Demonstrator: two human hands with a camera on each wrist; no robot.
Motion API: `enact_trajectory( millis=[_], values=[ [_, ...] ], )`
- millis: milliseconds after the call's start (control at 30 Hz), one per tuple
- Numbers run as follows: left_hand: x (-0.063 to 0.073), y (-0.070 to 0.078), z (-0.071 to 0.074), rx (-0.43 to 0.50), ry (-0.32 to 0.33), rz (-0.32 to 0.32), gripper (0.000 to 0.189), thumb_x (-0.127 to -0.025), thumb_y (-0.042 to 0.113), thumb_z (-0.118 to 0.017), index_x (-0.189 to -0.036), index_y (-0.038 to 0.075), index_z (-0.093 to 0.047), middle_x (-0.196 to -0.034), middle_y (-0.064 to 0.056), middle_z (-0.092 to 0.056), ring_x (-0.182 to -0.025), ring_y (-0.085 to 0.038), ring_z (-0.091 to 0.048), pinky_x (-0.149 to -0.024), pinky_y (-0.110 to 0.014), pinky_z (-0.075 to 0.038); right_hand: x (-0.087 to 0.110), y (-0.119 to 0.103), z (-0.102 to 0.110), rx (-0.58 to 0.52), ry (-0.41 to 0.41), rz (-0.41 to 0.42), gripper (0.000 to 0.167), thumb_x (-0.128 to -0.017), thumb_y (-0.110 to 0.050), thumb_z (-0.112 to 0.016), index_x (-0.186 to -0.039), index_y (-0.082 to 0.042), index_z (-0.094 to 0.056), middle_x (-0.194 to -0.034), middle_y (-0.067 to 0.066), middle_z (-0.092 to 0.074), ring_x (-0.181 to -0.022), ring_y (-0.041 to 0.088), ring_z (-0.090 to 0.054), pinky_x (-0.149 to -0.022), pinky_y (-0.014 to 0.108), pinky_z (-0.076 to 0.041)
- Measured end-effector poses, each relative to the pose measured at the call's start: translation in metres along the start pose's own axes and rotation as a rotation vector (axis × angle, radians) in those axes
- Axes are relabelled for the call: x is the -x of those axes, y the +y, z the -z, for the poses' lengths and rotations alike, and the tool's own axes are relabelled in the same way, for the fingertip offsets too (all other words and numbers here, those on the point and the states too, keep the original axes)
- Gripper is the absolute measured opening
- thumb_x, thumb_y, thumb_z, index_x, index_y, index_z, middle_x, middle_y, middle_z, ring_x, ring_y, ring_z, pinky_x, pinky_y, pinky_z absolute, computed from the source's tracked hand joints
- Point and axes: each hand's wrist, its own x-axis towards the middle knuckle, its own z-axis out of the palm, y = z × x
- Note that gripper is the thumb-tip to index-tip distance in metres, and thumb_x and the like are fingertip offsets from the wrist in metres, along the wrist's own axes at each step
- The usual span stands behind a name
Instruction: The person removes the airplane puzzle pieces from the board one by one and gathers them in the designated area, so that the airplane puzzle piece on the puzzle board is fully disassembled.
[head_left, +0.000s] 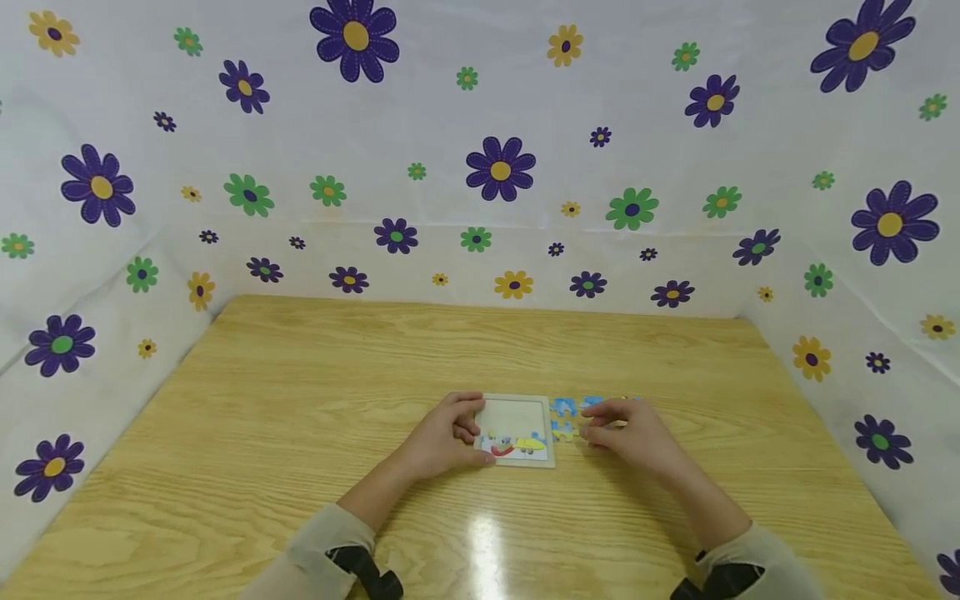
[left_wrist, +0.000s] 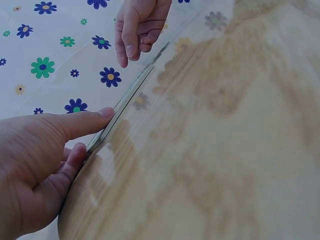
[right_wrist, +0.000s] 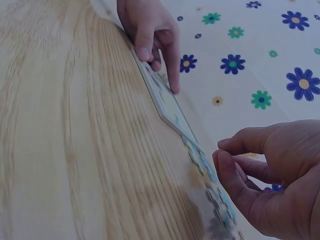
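Observation:
A small square puzzle tray (head_left: 514,415) with a pale rim lies on the table. Along its near side are fitted puzzle pieces (head_left: 529,445) with yellow and red picture parts; the rest of its base shows bare. My left hand (head_left: 437,443) grips the tray by its left side, thumb at the near corner and index finger at the far corner. Loose blue and yellow jigsaw pieces (head_left: 564,407) lie in rows against the tray's right side. Over these pieces hovers my right hand (right_wrist: 270,175), thumb and index fingertips close together with nothing visible between them. It hides some of the pieces.
The wood-grain table (head_left: 337,367) spreads out on all sides of the tray. A white cloth with printed flowers (head_left: 501,170) stands as a wall behind and at both sides. Dark straps with small devices (head_left: 367,571) sit on both sleeves.

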Motion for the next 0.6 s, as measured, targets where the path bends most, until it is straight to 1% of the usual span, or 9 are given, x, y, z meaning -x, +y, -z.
enact_trajectory(
  millis=[133,367,500,600],
  values=[
    [0.001,0.002,0.001,0.002,-0.004,0.001,0.083,-0.076,0.014,-0.088,-0.146,-0.001,-0.046,-0.15,-0.009,-0.042,-0.096,-0.016,-0.054,-0.081,-0.019,-0.051,-0.003,-0.006,-0.011,-0.027,-0.039,0.027,0.034,-0.091,-0.007,-0.072,-0.119,0.009,-0.065,-0.102,0.016,-0.063,-0.081,0.016,-0.069,-0.072,0.026,-0.06],
    [0.001,0.003,0.001,0.024,-0.001,-0.005,0.083,-0.075,0.011,-0.089,-0.145,-0.003,-0.047,-0.151,-0.01,-0.042,-0.097,-0.018,-0.054,-0.082,-0.021,-0.051,-0.007,-0.014,-0.028,0.007,-0.055,0.032,0.034,-0.088,-0.013,-0.076,-0.118,0.002,-0.069,-0.101,0.011,-0.064,-0.08,0.014,-0.066,-0.071,0.026,-0.059],
    [0.0,0.002,0.001,0.024,0.002,0.0,0.083,-0.075,0.011,-0.089,-0.145,-0.002,-0.047,-0.148,-0.009,-0.044,-0.096,-0.017,-0.054,-0.082,-0.022,-0.051,-0.011,-0.019,-0.038,-0.014,-0.093,0.059,0.033,-0.089,-0.011,-0.075,-0.118,0.004,-0.068,-0.101,0.013,-0.064,-0.082,0.015,-0.066,-0.072,0.028,-0.06],
    [0.0,0.002,0.001,0.016,0.003,0.004,0.083,-0.074,0.011,-0.089,-0.145,-0.002,-0.048,-0.146,-0.01,-0.045,-0.095,-0.017,-0.054,-0.081,-0.021,-0.051,-0.014,-0.021,-0.046,0.001,-0.116,0.089,0.031,-0.089,-0.01,-0.074,-0.116,0.005,-0.068,-0.098,0.013,-0.065,-0.078,0.015,-0.068,-0.071,0.027,-0.06]
  ],
)
